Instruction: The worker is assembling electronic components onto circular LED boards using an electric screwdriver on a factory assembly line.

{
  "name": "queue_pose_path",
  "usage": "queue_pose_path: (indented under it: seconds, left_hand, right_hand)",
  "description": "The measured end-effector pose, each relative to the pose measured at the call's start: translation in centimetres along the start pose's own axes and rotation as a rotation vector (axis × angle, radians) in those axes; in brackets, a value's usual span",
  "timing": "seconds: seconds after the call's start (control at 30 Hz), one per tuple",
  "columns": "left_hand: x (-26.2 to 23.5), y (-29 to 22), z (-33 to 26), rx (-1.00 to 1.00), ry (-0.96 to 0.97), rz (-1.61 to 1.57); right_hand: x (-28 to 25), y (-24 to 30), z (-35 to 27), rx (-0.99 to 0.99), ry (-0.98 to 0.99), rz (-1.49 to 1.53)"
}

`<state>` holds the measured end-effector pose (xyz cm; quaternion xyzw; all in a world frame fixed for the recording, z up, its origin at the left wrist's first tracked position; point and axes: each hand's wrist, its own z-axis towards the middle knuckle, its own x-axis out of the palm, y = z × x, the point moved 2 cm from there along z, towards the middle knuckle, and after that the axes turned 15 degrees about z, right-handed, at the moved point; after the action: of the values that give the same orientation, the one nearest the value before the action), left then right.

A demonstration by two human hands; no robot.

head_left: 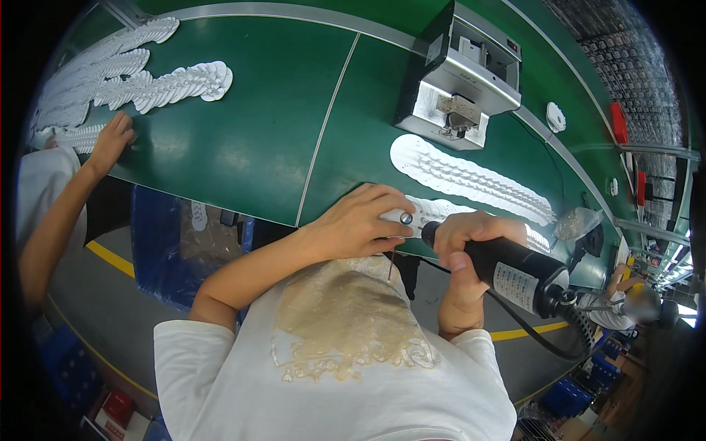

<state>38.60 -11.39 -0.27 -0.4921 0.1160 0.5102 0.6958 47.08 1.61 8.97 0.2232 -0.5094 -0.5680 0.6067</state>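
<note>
My right hand [465, 257] is wrapped round a black electric screwdriver [518, 273] with a cable at its rear; its nose points left toward my left hand [360, 222]. Between thumb and fingers, that left hand grips a small white part [393, 215] at the table's near edge. A round, shiny metal piece [406, 218] shows on the part, close to the screwdriver's nose. Whether the tool's tip touches it, I cannot tell. Just beyond, a long overlapping row of white flat parts [471, 176] lies on the green table [250, 147], with a second row partly hidden behind my hands.
A grey metal machine [463, 81] stands at the back of the table. More rows of white parts [169, 84] lie at far left, beside a co-worker's hand [112, 140]. Below the edge hangs a blue lined bin [158, 242]. A clear plastic bag [577, 222] lies at right.
</note>
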Motion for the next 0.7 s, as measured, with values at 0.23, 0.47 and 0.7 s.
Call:
queue_pose_path:
  seconds: [0.23, 0.47, 0.7]
  left_hand:
    - [-0.4, -0.4, 0.2, -0.061, 0.013, -0.007]
    - [-0.4, -0.3, 0.1, -0.068, 0.037, -0.004]
    - [-2.2, -0.3, 0.4, -0.076, -0.064, 0.061]
  right_hand:
    - [-0.1, -0.1, 0.1, 0.060, -0.031, 0.017]
    - [-1.1, -0.9, 0.4, -0.017, 0.083, -0.007]
    - [-1.7, 1.9, 2.2, -0.138, 0.030, 0.295]
